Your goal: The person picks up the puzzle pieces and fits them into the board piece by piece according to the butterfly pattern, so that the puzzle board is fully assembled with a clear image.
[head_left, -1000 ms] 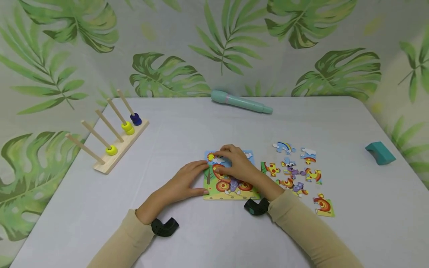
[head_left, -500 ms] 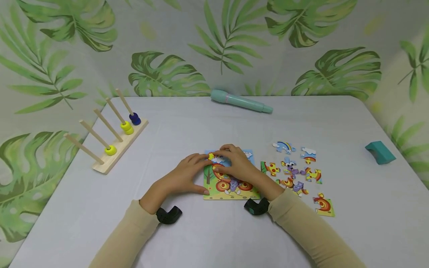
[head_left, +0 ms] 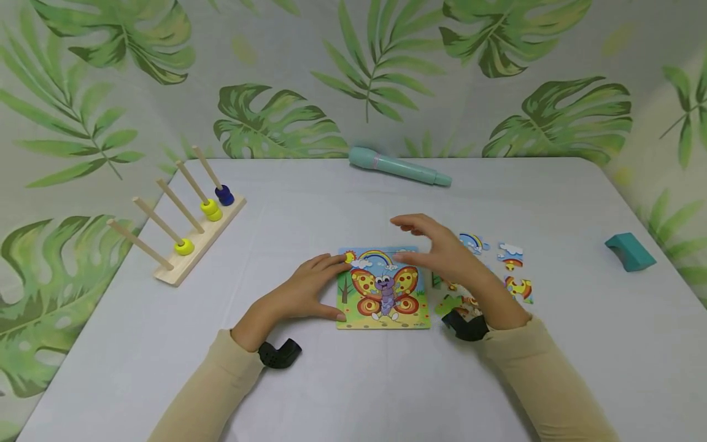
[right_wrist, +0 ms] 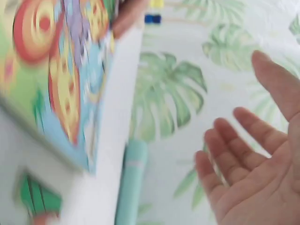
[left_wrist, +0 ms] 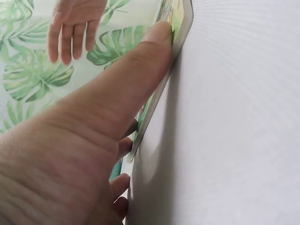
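Observation:
A square picture board point(head_left: 386, 294) with a smiling butterfly, a rainbow and a sun lies on the white table. My left hand point(head_left: 298, 290) rests at its left side, thumb by the lower left edge and fingertips over the upper left corner. In the left wrist view the thumb point(left_wrist: 140, 56) touches the board's edge point(left_wrist: 180, 40). Above the board's upper right, my right hand point(head_left: 444, 248) is raised with nothing in it. Its fingers are spread and relaxed in the right wrist view. Loose jigsaw pieces point(head_left: 519, 288) lie to the right, partly hidden by the right arm.
A wooden peg stand point(head_left: 207, 239) with yellow and blue rings stands at the left. Near the back edge lies a mint-green toy microphone point(head_left: 400, 169). A teal arch block point(head_left: 629, 252) sits at the far right. Leaf-patterned cloth point(head_left: 276, 123) hangs behind the table.
My right hand has lifted off the board and moved right, uncovering the butterfly picture. My left fingers shifted slightly up onto the board's upper left corner; the thumb stayed put.

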The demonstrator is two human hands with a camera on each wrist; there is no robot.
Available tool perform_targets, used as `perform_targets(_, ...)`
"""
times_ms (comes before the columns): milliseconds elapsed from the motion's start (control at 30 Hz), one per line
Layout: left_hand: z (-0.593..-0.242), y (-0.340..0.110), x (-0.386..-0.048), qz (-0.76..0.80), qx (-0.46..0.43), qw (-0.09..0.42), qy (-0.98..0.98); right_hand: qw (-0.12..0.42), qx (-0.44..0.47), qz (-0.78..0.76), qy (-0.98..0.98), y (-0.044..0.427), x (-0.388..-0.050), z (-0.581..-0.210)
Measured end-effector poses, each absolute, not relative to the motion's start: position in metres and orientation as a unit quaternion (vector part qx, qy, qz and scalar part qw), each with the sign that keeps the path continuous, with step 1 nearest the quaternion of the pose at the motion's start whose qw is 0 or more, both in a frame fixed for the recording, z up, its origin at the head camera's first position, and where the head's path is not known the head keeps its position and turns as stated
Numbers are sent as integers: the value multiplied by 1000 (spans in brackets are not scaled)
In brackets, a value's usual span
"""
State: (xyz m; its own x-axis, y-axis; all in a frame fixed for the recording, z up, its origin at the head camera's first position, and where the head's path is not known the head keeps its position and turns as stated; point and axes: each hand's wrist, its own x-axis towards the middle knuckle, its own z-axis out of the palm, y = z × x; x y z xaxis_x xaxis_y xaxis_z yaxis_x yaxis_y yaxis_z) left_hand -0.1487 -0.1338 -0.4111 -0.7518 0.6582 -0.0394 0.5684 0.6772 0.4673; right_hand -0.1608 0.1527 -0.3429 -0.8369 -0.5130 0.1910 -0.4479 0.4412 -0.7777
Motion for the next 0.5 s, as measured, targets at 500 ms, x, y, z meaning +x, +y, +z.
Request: perform_targets(500, -412, -133, -148, 217, 330, 104, 913, -90, -176, -448, 872, 261, -177, -357)
